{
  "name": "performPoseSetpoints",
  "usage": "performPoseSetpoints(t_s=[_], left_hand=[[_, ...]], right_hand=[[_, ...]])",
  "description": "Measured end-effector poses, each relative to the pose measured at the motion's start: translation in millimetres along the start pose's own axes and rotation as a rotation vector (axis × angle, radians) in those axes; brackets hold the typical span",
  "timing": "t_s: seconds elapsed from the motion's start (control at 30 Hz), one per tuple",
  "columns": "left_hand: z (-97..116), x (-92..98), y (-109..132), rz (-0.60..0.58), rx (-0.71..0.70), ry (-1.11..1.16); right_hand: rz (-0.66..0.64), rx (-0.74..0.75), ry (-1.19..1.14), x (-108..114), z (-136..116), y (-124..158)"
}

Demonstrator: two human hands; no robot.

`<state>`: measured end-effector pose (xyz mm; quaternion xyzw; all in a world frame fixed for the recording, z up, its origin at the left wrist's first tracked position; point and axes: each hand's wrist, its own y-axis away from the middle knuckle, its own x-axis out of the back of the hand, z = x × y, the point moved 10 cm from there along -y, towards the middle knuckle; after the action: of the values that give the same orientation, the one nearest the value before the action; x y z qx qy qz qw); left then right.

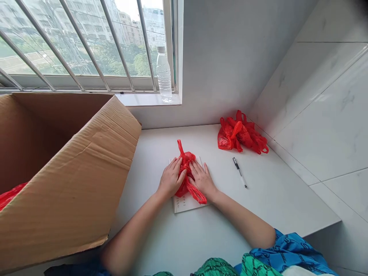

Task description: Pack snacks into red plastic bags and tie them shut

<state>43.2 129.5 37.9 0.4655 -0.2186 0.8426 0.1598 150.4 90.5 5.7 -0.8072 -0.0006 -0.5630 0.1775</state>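
A crumpled red plastic bag [185, 168] lies on a white printed sheet [186, 204], with one handle loop sticking up and another trailing toward me. My left hand [171, 178] and my right hand [202, 179] press on it from either side, their fingertips nearly meeting over the bag. The bag covers most of the sheet, and small printed numbers show only at the sheet's near edge. Both palms rest low, close to the paper.
A bunched pile of red plastic bags [241, 134] and a black-and-silver pen [239, 172] lie to the right on the white counter [161, 234]. A large open cardboard box [69, 168] with red plastic inside [10, 195] stands left. A water bottle [163, 74] sits on the barred window's sill.
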Motion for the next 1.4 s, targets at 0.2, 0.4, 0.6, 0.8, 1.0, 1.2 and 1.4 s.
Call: performPoseSetpoints(t_s=[0.2, 0.4, 0.6, 0.8, 1.0, 1.2, 1.4], left_hand=[[0.4, 0.2, 0.0, 0.01, -0.019, 0.012], [-0.4, 1.9, -0.9, 0.027, -0.029, 0.036], [2.0, 9.7, 1.1, 0.071, -0.028, 0.177], [-6.5, 44.3, 7.3, 0.293, 0.049, 0.449], [21.2, 31.0, 3.5, 0.108, -0.128, 0.203], [30.0, 32.2, 3.0, 0.105, -0.171, 0.153], [0.4, 78.0, 1.3, 0.287, -0.037, 0.359]], right_hand=[[-0.015, -0.004, -0.012, 1.8, -0.5, -0.8], [-0.028, -0.011, -0.034, 2.6, -0.1, -0.9], [-0.017, -0.023, -0.121, 11.0, 0.5, 0.2], [0.208, -0.135, -0.339, 56.6, 22.6, 0.4], [0.182, -0.031, -0.344, 62.7, 9.0, -7.9], [0.1, -0.058, -0.398, 65.4, 12.5, -7.1], [0.222, -0.202, -0.613, 109.0, 50.6, 4.4]])
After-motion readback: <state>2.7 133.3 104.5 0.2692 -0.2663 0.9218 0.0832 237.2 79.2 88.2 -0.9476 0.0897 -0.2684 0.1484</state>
